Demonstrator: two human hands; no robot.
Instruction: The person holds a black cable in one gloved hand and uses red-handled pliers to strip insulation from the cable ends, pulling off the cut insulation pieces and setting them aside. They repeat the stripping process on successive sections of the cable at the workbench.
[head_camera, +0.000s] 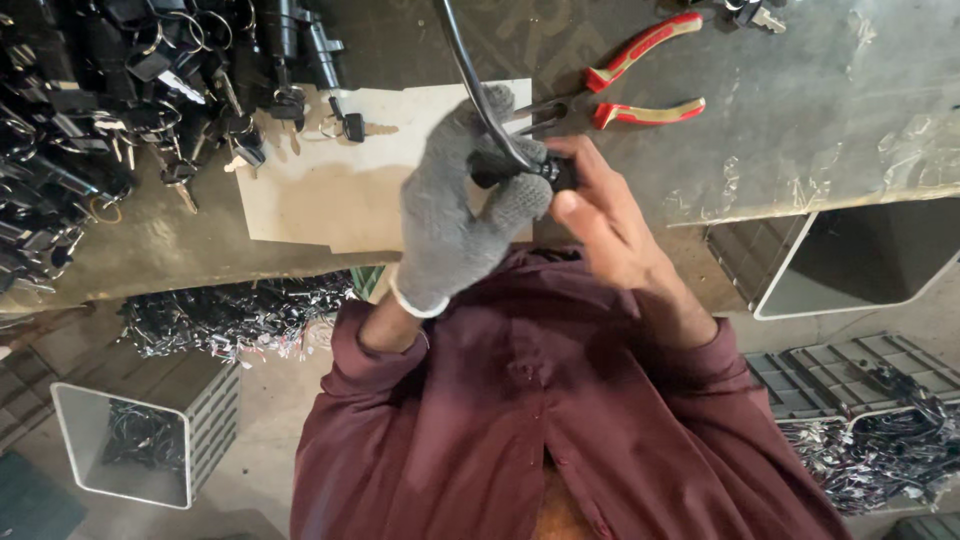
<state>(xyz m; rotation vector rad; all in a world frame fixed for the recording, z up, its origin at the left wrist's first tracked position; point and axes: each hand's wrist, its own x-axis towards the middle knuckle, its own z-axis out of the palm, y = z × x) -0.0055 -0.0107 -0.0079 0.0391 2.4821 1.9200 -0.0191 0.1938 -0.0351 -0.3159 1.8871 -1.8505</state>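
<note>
Both of your hands, gloved left (455, 215) and bare right (610, 225), are closed around the small black lock part (525, 170) above the table (800, 110), so its trailing cable (465, 60) could snag and twist it free.

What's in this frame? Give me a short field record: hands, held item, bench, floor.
left hand: grey knit glove, gripping a small black part with a black cable
right hand: bare, fingertips on the same part
bench: red-handled pliers, cardboard sheet, heap of black locks with keys
floor: crates of wiring
</note>
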